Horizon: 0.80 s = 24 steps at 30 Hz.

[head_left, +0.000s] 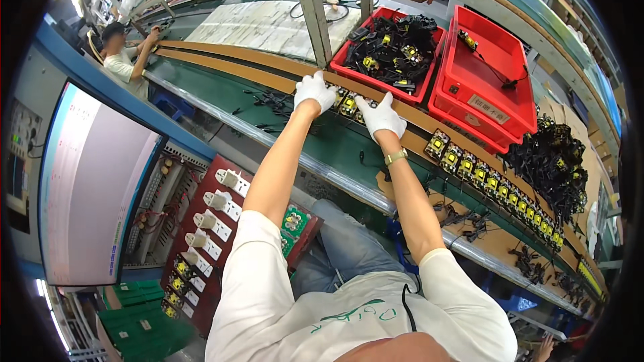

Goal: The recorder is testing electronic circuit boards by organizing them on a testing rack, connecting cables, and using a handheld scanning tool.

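Matt cloth gloves [310, 97] cover left hand [315, 92] and right hand [384, 118]; a glossy plastic bin [500, 59] rises rightward of them, a shiny metal rail [322, 169] bodyward.

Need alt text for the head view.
Left hand and right hand, white-gloved, at a short row of circuit boards with yellow parts. A longer row stretches right; beyond sit red bins, one heaped with black cabling. Monitor at left.

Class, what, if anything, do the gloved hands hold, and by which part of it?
The left hand and right hand are at opposite ends of a short row of boards; whether they grip it cannot be told.
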Each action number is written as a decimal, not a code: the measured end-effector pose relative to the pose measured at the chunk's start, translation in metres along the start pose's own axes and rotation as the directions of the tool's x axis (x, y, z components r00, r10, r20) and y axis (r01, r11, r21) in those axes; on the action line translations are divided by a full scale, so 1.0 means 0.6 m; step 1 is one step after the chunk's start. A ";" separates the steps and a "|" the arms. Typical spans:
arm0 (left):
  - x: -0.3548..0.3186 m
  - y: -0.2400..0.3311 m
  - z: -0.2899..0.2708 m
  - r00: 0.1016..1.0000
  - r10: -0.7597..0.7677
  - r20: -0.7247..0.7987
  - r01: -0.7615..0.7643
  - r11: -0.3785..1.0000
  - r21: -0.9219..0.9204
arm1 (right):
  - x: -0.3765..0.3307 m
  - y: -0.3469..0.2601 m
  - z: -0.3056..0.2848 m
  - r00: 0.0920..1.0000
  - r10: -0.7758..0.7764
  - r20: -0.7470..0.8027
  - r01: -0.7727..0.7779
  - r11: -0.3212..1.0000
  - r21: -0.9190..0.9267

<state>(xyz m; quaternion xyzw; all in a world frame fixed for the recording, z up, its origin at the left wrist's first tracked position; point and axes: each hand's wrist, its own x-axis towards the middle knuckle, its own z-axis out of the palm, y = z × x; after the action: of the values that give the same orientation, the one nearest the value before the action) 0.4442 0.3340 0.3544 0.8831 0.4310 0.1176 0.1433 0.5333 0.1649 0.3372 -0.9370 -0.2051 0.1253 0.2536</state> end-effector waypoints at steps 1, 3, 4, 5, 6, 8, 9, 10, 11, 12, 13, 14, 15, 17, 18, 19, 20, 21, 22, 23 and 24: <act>0.009 0.007 -0.006 0.996 -0.073 0.057 0.075 0.996 -0.038 | 0.006 -0.003 0.005 0.999 0.030 0.038 -0.031 0.999 0.037; 0.027 0.013 -0.014 0.981 -0.150 0.123 0.160 0.985 -0.069 | 0.015 -0.004 0.010 0.995 0.060 0.086 -0.066 0.995 0.069; 0.036 0.015 -0.016 0.968 -0.138 0.212 0.152 0.987 -0.051 | 0.016 -0.001 0.011 0.996 0.054 0.071 -0.061 0.992 0.112; 0.046 0.017 -0.017 0.947 -0.125 0.297 0.142 0.989 -0.036 | 0.018 0.002 0.010 0.997 0.047 0.053 -0.055 0.987 0.154; 0.052 0.018 -0.017 0.918 -0.111 0.382 0.129 0.991 -0.022 | 0.017 0.009 0.010 0.998 0.042 0.036 -0.048 0.979 0.197; 0.055 0.021 -0.012 0.882 -0.093 0.463 0.110 0.994 -0.010 | 0.018 0.023 0.009 0.999 0.041 0.014 -0.043 0.970 0.240; 0.053 0.023 -0.010 0.885 -0.064 0.462 0.080 0.997 -0.015 | 0.017 0.032 0.010 0.999 0.046 -0.010 -0.040 0.942 0.332; 0.047 0.026 -0.007 0.888 -0.034 0.458 0.049 0.999 -0.021 | 0.018 0.040 0.010 0.998 0.052 -0.036 -0.032 0.906 0.421; 0.042 0.029 -0.006 0.892 -0.004 0.452 0.018 0.999 -0.027 | 0.019 0.047 0.010 0.996 0.058 -0.062 -0.018 0.862 0.507; 0.034 0.033 -0.005 0.898 0.033 0.439 -0.016 0.999 -0.041 | 0.021 0.054 0.009 0.993 0.079 -0.088 -0.012 0.808 0.589; 0.025 0.036 -0.004 0.893 0.023 0.449 -0.011 0.999 -0.030 | 0.021 0.061 0.007 0.994 0.068 -0.083 -0.006 0.809 0.588; 0.016 0.040 -0.002 0.888 0.027 0.458 0.042 0.989 -0.140 | 0.021 0.066 0.004 0.995 0.056 -0.083 -0.001 0.835 0.550; 0.008 0.045 0.002 0.883 0.033 0.468 0.096 0.964 -0.248 | 0.021 0.072 -0.001 0.996 0.045 -0.083 0.004 0.860 0.510; -0.003 0.055 0.016 0.876 0.048 0.481 0.204 0.866 -0.457 | 0.017 0.081 -0.010 0.995 0.009 -0.099 0.035 0.903 0.427; -0.004 0.060 0.025 0.881 -0.017 0.473 0.219 0.901 -0.374 | 0.014 0.083 -0.015 0.996 0.009 -0.084 0.028 0.905 0.424; -0.006 0.063 0.036 0.897 -0.058 0.438 0.215 0.923 -0.320 | 0.010 0.085 -0.019 0.995 0.006 -0.096 0.039 0.887 0.460; -0.007 0.065 0.046 0.887 -0.100 0.451 0.252 0.923 -0.291 | 0.006 0.087 -0.021 0.995 -0.003 -0.103 0.054 0.868 0.493; -0.012 0.062 0.056 0.907 -0.103 0.409 0.251 0.911 -0.327 | 0.003 0.088 -0.021 0.994 -0.017 -0.106 0.071 0.848 0.525; -0.016 0.057 0.064 0.926 -0.112 0.360 0.250 0.897 -0.364 | 0.001 0.091 -0.020 0.993 -0.038 -0.109 0.093 0.827 0.555; -0.021 0.057 0.070 0.941 -0.112 0.320 0.242 0.884 -0.401 | 0.000 0.094 -0.017 0.992 -0.050 -0.115 0.109 0.799 0.591; -0.028 0.056 0.073 0.943 -0.119 0.312 0.250 0.872 -0.422 | 0.001 0.098 -0.013 0.989 -0.074 -0.126 0.137 0.765 0.630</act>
<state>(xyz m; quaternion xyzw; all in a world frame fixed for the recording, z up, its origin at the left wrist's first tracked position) 0.4730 0.2941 0.3242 0.7867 0.4499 0.0766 0.4157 0.5554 0.1158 0.3129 -0.7876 -0.1907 0.1286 0.5716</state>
